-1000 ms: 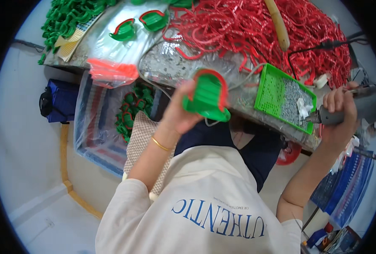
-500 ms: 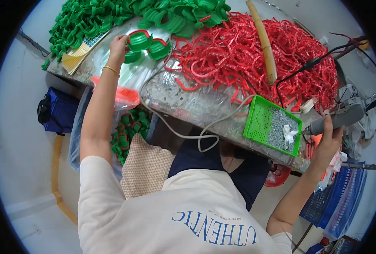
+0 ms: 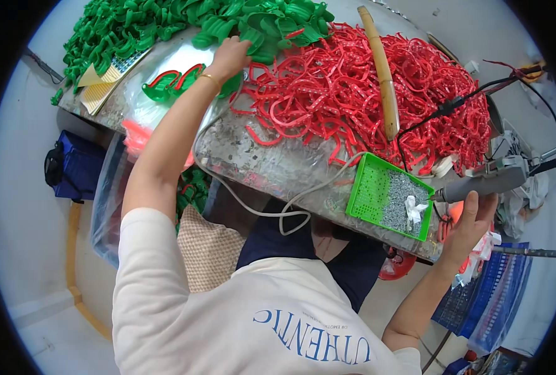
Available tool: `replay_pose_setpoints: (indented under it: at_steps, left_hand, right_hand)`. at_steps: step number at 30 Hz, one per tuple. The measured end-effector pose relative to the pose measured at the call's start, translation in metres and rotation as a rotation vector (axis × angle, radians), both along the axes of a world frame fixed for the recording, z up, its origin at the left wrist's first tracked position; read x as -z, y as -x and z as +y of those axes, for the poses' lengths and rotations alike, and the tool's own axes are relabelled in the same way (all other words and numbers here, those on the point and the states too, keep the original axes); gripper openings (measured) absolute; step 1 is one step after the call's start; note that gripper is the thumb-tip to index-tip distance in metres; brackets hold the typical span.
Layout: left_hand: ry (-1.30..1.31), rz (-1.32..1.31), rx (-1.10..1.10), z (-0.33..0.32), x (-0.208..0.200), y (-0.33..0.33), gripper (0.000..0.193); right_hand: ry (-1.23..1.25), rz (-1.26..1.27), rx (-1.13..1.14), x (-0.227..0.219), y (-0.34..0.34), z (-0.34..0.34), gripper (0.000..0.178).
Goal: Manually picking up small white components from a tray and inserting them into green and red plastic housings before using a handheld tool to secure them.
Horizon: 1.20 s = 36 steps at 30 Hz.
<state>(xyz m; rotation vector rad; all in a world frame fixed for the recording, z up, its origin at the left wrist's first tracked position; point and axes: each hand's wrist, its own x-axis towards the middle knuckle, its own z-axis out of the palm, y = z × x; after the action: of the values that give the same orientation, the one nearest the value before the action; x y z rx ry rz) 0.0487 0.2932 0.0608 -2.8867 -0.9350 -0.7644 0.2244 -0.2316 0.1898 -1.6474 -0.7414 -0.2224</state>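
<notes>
My left hand reaches over the table to the front edge of a heap of green curved plastic pieces. Its fingers are bent together at a green piece, whose grip is partly hidden by the hand. Green pieces with red trim lie on clear plastic sheeting left of my wrist. At the right, my right hand is just under a grey power screwdriver, fingers apart and near its lower side, not wrapped round it. The driver's tip points at a green tray of small grey screws.
A big heap of red curved strips covers the table's middle and right, with a bamboo stick across it. A pale cable loops over the front edge. Beside my lap stands a clear-lined bin; a blue bag is further left.
My left hand has left the red-trimmed green pieces and moved right to the green heap. My right hand has slipped a little lower on the screwdriver. The whole view has shifted slightly.
</notes>
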Motion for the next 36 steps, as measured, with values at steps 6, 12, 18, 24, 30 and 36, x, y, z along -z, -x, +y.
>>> replay_pose_setpoints:
  at_steps: [6,12,18,24,30,36]
  left_hand:
    - [-0.161,0.339,-0.278,0.013,0.019,-0.04,0.017]
    - [-0.322,0.427,-0.137,0.028,0.016,-0.039,0.017]
    - [-0.057,-0.031,-0.095,-0.006,-0.03,-0.011,0.019]
    - [1.477,-0.933,0.541,-0.118,-0.046,0.053,0.03]
    - [1.855,-1.131,0.604,-0.253,-0.046,0.082,0.027]
    - [1.855,-1.067,0.328,-0.342,-0.031,0.09,0.015]
  right_hand:
    - [-0.055,0.019,-0.075,0.002,0.003,-0.003,0.054]
    - [-0.082,0.03,0.024,0.003,0.007,-0.019,0.048]
    - [-0.105,-0.057,0.114,0.019,0.024,-0.029,0.031]
    - [0.105,0.164,-0.316,0.036,0.058,0.016,0.033]
    - [0.385,-0.509,-0.366,0.024,0.09,0.086,0.064]
    - [0.507,-0.718,-0.454,0.073,0.123,0.095,0.057]
